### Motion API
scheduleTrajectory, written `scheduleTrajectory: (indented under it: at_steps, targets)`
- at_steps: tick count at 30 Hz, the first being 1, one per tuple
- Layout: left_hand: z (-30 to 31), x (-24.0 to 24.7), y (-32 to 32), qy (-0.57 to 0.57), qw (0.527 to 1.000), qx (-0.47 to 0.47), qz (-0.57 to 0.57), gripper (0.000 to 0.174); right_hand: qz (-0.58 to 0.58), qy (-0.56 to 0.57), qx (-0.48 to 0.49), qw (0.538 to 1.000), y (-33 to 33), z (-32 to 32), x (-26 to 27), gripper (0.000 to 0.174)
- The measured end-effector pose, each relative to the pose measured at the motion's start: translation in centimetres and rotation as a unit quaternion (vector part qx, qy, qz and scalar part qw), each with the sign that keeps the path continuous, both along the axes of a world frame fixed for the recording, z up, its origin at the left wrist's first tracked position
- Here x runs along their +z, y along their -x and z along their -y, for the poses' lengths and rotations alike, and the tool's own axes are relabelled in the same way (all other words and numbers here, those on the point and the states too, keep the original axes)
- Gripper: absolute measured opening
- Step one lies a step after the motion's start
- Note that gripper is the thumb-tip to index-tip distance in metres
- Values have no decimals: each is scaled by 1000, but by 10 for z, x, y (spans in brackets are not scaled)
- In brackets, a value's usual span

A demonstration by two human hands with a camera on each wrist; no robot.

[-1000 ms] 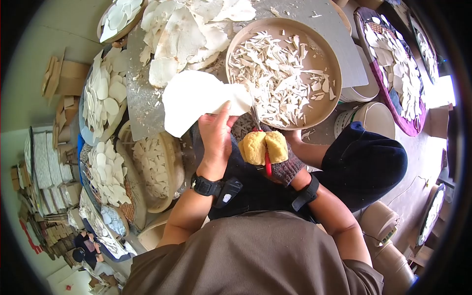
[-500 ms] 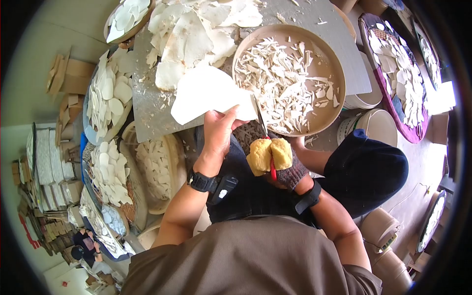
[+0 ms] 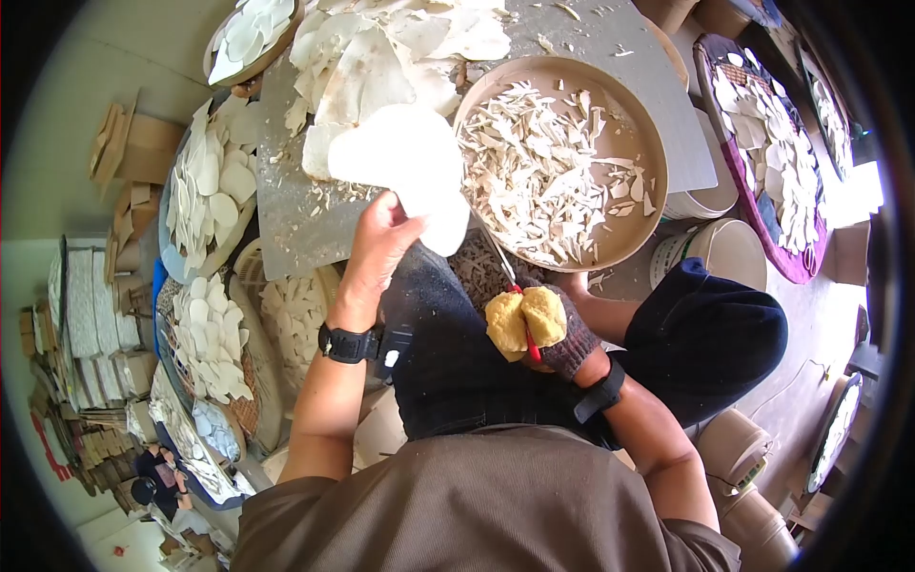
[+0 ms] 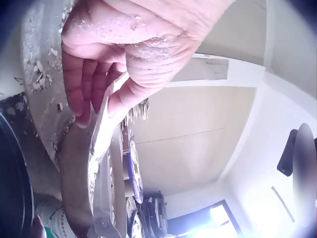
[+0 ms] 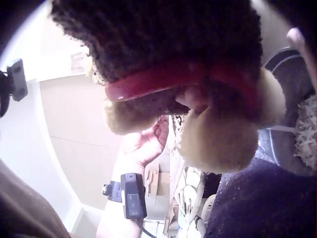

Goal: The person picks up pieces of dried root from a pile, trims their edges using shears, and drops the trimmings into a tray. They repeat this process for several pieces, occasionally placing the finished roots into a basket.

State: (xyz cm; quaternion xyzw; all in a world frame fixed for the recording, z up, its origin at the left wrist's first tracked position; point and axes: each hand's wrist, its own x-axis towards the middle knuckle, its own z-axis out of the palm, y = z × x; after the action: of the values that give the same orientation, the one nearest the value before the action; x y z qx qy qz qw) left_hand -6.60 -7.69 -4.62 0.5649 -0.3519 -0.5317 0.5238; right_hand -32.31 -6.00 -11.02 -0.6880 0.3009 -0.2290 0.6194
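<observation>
My bare left hand (image 3: 374,250) pinches a thin, flat white sheet (image 3: 419,157) by its lower edge, thumb on one face and fingers behind. In the left wrist view the sheet (image 4: 101,131) is seen almost edge-on. My right hand (image 3: 575,341), in a knitted fingerless glove, grips scissors (image 3: 506,264) whose red handles are padded with yellow sponge (image 3: 541,317). The blades point up toward the sheet's right edge. In the left wrist view, the scissors' pivot (image 4: 103,221) shows just below the sheet. The right wrist view shows the red handle (image 5: 148,84) under the glove.
A round tray (image 3: 658,143) of white strips sits on the metal table (image 3: 286,214), beside a heap of larger pale sheets (image 3: 357,81). Baskets of trimmed white pieces (image 3: 210,338) stand at the left. Buckets (image 3: 710,253) and a purple-rimmed basket (image 3: 810,253) are at the right.
My left hand has moved left and the white sheet has turned, its broad part now reaching down beside the tray. The right hand with the scissors has shifted slightly down and right.
</observation>
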Motion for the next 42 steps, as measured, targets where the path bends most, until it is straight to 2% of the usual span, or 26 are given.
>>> scheduleTrajectory:
  at_steps: [1, 2, 4, 5, 7, 8, 9, 11, 13, 15, 18, 19, 21, 22, 23, 25, 27, 28, 29, 32, 33, 34, 35, 38, 39, 42]
  targets:
    - [-2, 0, -6, 4, 1000, 11, 20, 24, 25, -89, -2, 996, 0, 1, -3, 30]
    - [-5, 1, -12, 18, 999, 19, 26, 22, 78, -229, 72, 968, 5, 8, -5, 37]
    - [-13, 5, -22, 12, 1000, 19, -2, 22, 107, -507, 172, 838, 14, 24, -2, 52]
    - [-17, 6, -27, 13, 1000, 27, -3, 22, 257, -703, 209, 630, 15, 31, -24, 61]
    - [-26, 14, -24, -7, 999, 36, -26, 17, 471, -724, 239, 445, 11, 16, -58, 72]
    - [-30, 16, -23, -17, 998, 40, -37, 15, 523, -718, 279, 365, 9, 14, -69, 78]
    - [-34, 12, -27, -25, 999, 16, -45, 17, 536, -696, 269, 395, 9, 10, -80, 84]
    - [-39, 16, -22, -46, 997, 7, -62, 17, 538, -636, 238, 499, 8, 3, -77, 78]
    - [-41, 17, -20, -64, 995, 3, -75, 22, 474, -528, 165, 685, 10, 1, -59, 67]
    - [-42, 18, -22, -87, 993, -32, -71, 26, 381, -394, 87, 832, 7, 4, -29, 56]
    - [-42, 15, -26, -112, 990, -66, -60, 35, 295, -276, 15, 915, 2, 6, -25, 39]
    - [-41, 15, -27, -118, 989, -75, -55, 38, 231, -267, -12, 935, -1, 6, -30, 38]
    - [-37, 15, -20, -77, 995, 9, -67, 43, 147, -231, -37, 961, 0, 4, -34, 33]
    - [-34, 15, -15, -55, 995, 50, -73, 45, 127, -205, -36, 970, 0, 3, -17, 31]
    - [-34, 7, -12, -21, 989, 122, -85, 46, 128, -215, -44, 967, 0, 3, -9, 29]
    - [-32, -3, 1, 14, 978, 168, -119, 40, 150, -268, -67, 949, 0, 3, 2, 26]
    - [-32, -6, 22, 43, 975, 159, -151, 35, 127, -163, -52, 977, -4, 4, 0, 25]
    - [-33, -2, 33, 20, 974, 148, -170, 33, 82, -10, -22, 996, -6, 4, -3, 25]
    - [-37, -4, 40, -6, 972, 150, -182, 34, 34, 143, 8, 989, -7, 2, -6, 25]
    - [-37, -9, 49, -21, 965, 165, -201, 34, 8, 162, -6, 987, -9, -5, -8, 23]
    - [-36, -8, 48, -13, 966, 174, -193, 34, 125, 24, -12, 992, -9, -6, -10, 25]
    - [-35, -7, 45, -3, 966, 182, -185, 33, 243, -111, -23, 963, -10, -8, -13, 28]
    - [-33, -5, 40, 4, 967, 181, -177, 33, 401, -327, -17, 856, -13, -5, -13, 29]
    - [-36, -1, 23, -20, 977, 157, -145, 38, 314, -433, -92, 840, 0, -4, -35, 46]
    - [-38, 3, 20, -26, 982, 134, -132, 42, 291, -488, -122, 814, 6, -5, -39, 51]
    - [-43, 9, 13, -65, 988, 71, -117, 46, 495, -601, 9, 627, 19, 2, -88, 66]
